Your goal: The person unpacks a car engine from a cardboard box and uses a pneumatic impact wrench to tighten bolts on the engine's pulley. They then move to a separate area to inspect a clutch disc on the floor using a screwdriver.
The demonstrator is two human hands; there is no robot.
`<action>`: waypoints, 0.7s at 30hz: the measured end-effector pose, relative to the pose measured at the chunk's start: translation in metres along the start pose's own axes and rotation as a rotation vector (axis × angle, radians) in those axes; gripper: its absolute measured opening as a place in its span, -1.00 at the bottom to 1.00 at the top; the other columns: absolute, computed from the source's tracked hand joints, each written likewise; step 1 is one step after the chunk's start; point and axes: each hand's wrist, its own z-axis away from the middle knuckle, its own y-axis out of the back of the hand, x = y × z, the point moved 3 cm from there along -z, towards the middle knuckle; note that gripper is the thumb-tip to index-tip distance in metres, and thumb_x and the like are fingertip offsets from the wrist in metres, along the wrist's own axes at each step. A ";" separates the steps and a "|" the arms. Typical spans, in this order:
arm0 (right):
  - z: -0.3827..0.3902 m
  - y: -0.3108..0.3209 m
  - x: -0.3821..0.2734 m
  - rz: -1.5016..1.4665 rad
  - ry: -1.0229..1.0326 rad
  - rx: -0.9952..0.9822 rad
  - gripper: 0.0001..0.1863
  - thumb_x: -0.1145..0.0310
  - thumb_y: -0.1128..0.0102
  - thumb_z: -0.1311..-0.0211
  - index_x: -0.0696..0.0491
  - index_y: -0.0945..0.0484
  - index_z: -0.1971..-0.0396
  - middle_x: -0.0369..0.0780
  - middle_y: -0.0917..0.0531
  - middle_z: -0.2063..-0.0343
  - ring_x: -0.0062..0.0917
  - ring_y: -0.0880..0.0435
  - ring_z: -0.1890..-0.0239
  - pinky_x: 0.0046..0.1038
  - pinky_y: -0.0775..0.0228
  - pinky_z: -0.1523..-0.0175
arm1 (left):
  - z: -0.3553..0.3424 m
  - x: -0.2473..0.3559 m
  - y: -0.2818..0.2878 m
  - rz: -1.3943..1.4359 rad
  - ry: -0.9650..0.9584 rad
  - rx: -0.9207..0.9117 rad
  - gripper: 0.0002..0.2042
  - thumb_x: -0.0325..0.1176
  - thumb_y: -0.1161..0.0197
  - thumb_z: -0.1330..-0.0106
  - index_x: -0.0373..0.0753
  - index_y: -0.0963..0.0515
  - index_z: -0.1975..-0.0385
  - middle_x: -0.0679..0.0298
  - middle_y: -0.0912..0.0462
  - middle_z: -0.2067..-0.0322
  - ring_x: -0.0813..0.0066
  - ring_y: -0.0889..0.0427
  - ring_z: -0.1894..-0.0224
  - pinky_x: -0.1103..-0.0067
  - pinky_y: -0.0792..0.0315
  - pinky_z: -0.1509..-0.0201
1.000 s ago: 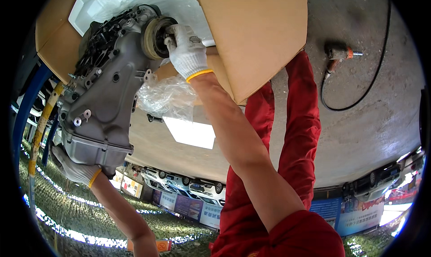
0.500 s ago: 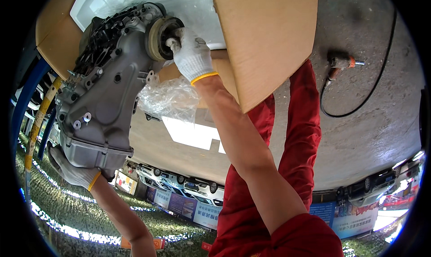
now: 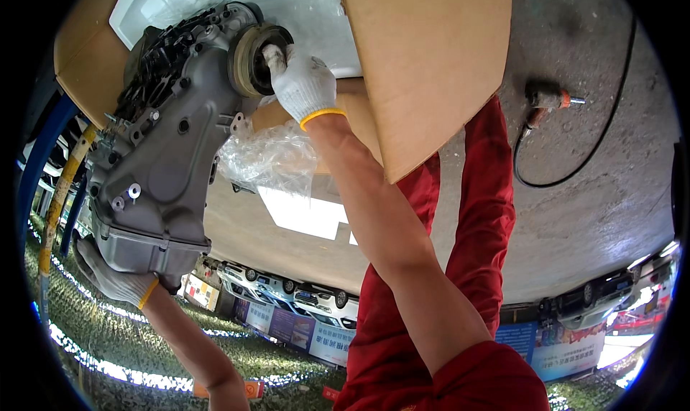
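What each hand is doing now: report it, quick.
Left hand: cupped against the engine; grip cannot be told.
Right hand: closed on the pulley at its rim.

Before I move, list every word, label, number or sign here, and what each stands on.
White banner panel beyond the floor: large dark characters, wording not copied.
White panel at lower right: large dark characters, wording not copied.
Purple-blue panel: print too small to read.
Blue panel: print too small to read.
Orange sign: round symbol, too small to make out.
Gloved right hand: dark mark, too blurred to read.
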 end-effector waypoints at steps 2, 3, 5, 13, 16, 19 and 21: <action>-0.005 -0.001 0.003 0.028 -0.009 0.081 -0.49 -0.15 -0.16 -0.43 0.03 -0.67 0.05 -0.03 -0.79 0.21 -0.05 -0.75 0.07 -0.10 -0.59 -0.07 | 0.003 -0.007 -0.001 -0.092 -0.163 0.008 -0.46 -0.01 0.02 -0.57 -0.31 -0.53 -0.30 0.01 -0.62 -0.22 0.08 -0.60 -0.27 0.30 -0.51 -0.35; -0.006 -0.001 0.005 -0.064 0.019 0.078 -0.52 -0.11 -0.19 -0.42 0.03 -0.65 0.03 -0.04 -0.79 0.17 -0.05 -0.74 0.04 -0.11 -0.58 -0.10 | 0.004 -0.008 -0.001 -0.077 -0.142 0.004 -0.45 0.00 0.00 -0.56 -0.32 -0.53 -0.30 0.00 -0.63 -0.22 0.07 -0.59 -0.28 0.29 -0.51 -0.35; -0.005 0.004 0.006 -0.240 0.073 0.070 -0.55 -0.05 -0.25 -0.40 0.01 -0.63 -0.03 -0.06 -0.78 0.09 -0.07 -0.73 -0.02 -0.13 -0.55 -0.16 | 0.005 -0.007 -0.004 -0.078 -0.140 -0.001 -0.43 0.02 -0.03 -0.53 -0.34 -0.53 -0.29 -0.01 -0.63 -0.22 0.05 -0.58 -0.30 0.28 -0.52 -0.35; 0.014 -0.001 0.014 -0.171 0.300 0.148 -0.66 0.23 -0.32 -0.34 0.00 -0.55 -0.03 -0.08 -0.77 0.15 -0.03 -0.73 0.06 -0.05 -0.55 -0.08 | 0.010 -0.031 -0.005 -0.148 -0.111 -0.061 -0.36 0.12 0.14 -0.52 -0.23 -0.47 -0.38 0.15 -0.61 -0.27 0.17 -0.57 -0.32 0.33 -0.49 -0.39; 0.010 -0.005 0.013 -0.062 0.360 0.245 -0.70 0.20 -0.31 -0.35 0.01 -0.55 0.04 -0.07 -0.77 0.22 0.00 -0.73 0.14 -0.01 -0.54 0.01 | 0.009 -0.028 -0.012 -0.142 -0.045 -0.087 -0.38 0.06 0.13 -0.49 -0.19 -0.45 -0.40 0.15 -0.59 -0.30 0.15 -0.59 -0.31 0.31 -0.48 -0.38; 0.008 -0.006 0.014 -0.055 0.312 0.211 -0.71 0.13 -0.27 -0.39 0.01 -0.56 0.08 -0.06 -0.76 0.28 0.03 -0.72 0.20 0.02 -0.54 0.05 | 0.011 -0.035 -0.013 -0.102 -0.056 -0.104 -0.37 0.02 0.02 -0.43 -0.20 -0.43 -0.42 0.10 -0.56 -0.33 0.07 -0.56 -0.33 0.27 -0.46 -0.39; 0.007 -0.004 0.011 -0.053 0.275 0.178 -0.69 0.08 -0.21 -0.43 0.02 -0.57 0.09 -0.03 -0.76 0.32 0.05 -0.72 0.21 0.03 -0.53 0.05 | 0.013 -0.035 -0.012 -0.098 -0.033 -0.109 -0.36 0.06 0.07 -0.45 -0.19 -0.43 -0.42 0.11 -0.56 -0.33 0.09 -0.57 -0.32 0.29 -0.46 -0.40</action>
